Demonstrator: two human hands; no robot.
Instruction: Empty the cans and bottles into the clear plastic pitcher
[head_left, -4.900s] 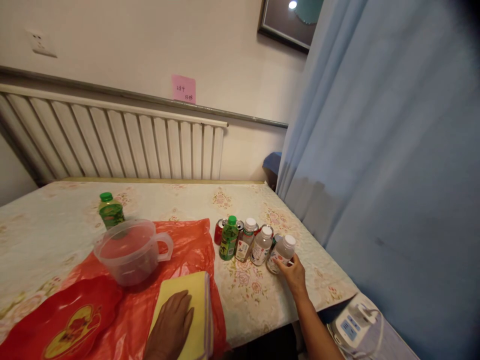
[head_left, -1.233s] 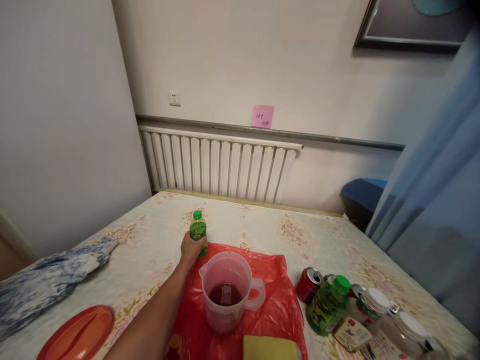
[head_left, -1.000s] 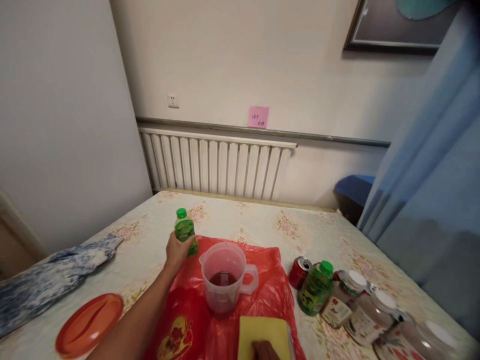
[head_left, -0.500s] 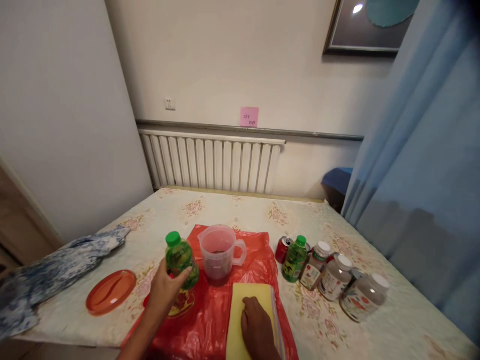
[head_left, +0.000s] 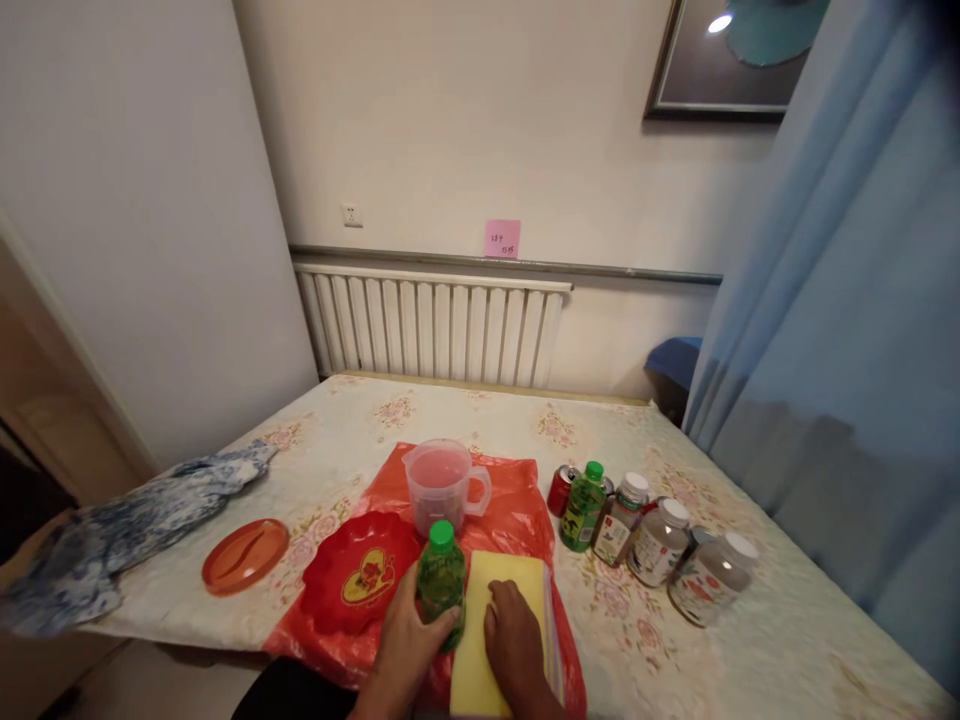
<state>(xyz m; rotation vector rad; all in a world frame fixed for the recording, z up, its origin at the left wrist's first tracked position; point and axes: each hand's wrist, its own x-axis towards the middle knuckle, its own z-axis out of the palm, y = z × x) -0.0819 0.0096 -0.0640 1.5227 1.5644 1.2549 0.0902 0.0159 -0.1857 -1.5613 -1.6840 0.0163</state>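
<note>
My left hand (head_left: pixel 412 630) is closed round a green plastic bottle (head_left: pixel 441 575) with a green cap, which stands upright between a red scalloped plate (head_left: pixel 322 590) and a stack of yellow cloths (head_left: pixel 487 640). My right hand (head_left: pixel 514 640) lies on the yellow stack with its fingers curled in; their undersides are hidden, so I cannot tell whether they grip anything. Just behind the bottle is a clear pinkish measuring jug (head_left: pixel 439 485), its handle toward the right. Plate, jug and cloths rest on a red plastic sheet (head_left: pixel 510 500).
At the right stand another green bottle (head_left: pixel 582 510), a red can (head_left: pixel 561 492) and several white-capped bottles, one a clear bottle (head_left: pixel 712 578). An orange lid (head_left: pixel 245 556) and a crumpled blue-and-white cloth (head_left: pixel 165 520) lie left. A blue curtain (head_left: pixel 825 400) hangs at the right.
My left hand has brought the green bottle rightward and down, from over the red plate to beside the yellow cloths. The plate now shows fully. My right hand stays on the cloths.
</note>
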